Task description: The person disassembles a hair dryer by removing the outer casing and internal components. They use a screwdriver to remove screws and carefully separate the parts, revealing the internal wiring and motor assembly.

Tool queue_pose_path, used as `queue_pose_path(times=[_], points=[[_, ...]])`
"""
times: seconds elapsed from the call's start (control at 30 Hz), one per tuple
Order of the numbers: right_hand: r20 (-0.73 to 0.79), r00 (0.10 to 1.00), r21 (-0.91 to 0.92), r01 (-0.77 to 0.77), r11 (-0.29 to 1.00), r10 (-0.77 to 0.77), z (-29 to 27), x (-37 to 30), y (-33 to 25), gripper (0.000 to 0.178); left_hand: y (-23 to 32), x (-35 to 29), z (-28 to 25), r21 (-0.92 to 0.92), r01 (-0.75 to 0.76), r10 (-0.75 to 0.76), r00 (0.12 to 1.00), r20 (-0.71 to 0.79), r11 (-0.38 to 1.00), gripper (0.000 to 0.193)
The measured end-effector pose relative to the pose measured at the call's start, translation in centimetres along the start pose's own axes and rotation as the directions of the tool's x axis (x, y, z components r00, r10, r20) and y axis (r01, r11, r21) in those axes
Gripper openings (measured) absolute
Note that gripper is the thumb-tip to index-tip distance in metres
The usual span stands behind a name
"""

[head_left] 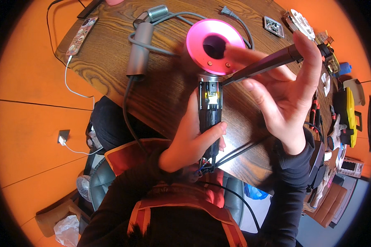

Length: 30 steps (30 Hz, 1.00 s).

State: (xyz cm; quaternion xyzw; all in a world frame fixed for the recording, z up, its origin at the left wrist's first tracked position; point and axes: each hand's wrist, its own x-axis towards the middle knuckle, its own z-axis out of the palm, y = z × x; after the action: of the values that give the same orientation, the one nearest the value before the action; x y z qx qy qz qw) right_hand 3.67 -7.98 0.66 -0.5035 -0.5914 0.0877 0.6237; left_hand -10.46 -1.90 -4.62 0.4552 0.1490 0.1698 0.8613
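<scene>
A hair dryer with a pink ring-shaped head [235,35] stands out over the table's near side, its opened handle [210,117] showing black inner parts and wires at the lower end. My left hand [184,142] is closed around that handle, thumb across the front. In my right hand [294,96] is a slim dark screwdriver [268,67], slanting down to the left. Its tip is at the neck just below the pink head; whether it touches cannot be made out. One finger curls over the screwdriver's back end. Some right-hand fingers are blurred beside the ring.
On the wooden table [107,31] lie a grey tubular shell [139,57] threaded on the cord, a mesh cylinder [157,13], a plug [228,12] and a phone [82,36]. At right are a small parts tray [273,26], red-handled pliers [314,113] and a yellow-black toolbox [349,117].
</scene>
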Motion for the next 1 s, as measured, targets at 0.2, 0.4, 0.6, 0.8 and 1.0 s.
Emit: queue_pose_path(times=[0.2,0.4,0.6,0.8,1.0], points=[[0.096,0.990,-0.300,0.124,0.946,-0.099,-0.2,0.3,-0.8,0.081,0.0,0.0,0.1,0.023,0.017,-0.017,1.000,-0.010,1.000,0.071],[0.070,0.997,-0.061,0.049,0.997,-0.045,-0.6,0.2,0.0,0.082,0.1,-0.1,0.1,0.010,0.036,-0.036,0.999,-0.016,0.999,0.073],[0.220,0.973,-0.168,0.110,0.980,-0.071,-1.9,0.4,0.2,0.082,0.1,-0.1,0.1,-0.003,0.025,-0.025,1.000,0.000,1.000,0.071],[0.320,0.943,-0.290,0.183,0.939,-0.085,-2.4,1.0,-0.6,0.082,0.2,-0.1,0.1,0.002,0.024,-0.024,1.000,0.006,1.000,0.071],[0.379,0.921,-0.329,0.221,0.918,-0.086,-2.4,0.9,-1.0,0.082,0.1,-0.1,0.0,-0.014,0.040,-0.041,0.999,-0.007,0.999,0.071]])
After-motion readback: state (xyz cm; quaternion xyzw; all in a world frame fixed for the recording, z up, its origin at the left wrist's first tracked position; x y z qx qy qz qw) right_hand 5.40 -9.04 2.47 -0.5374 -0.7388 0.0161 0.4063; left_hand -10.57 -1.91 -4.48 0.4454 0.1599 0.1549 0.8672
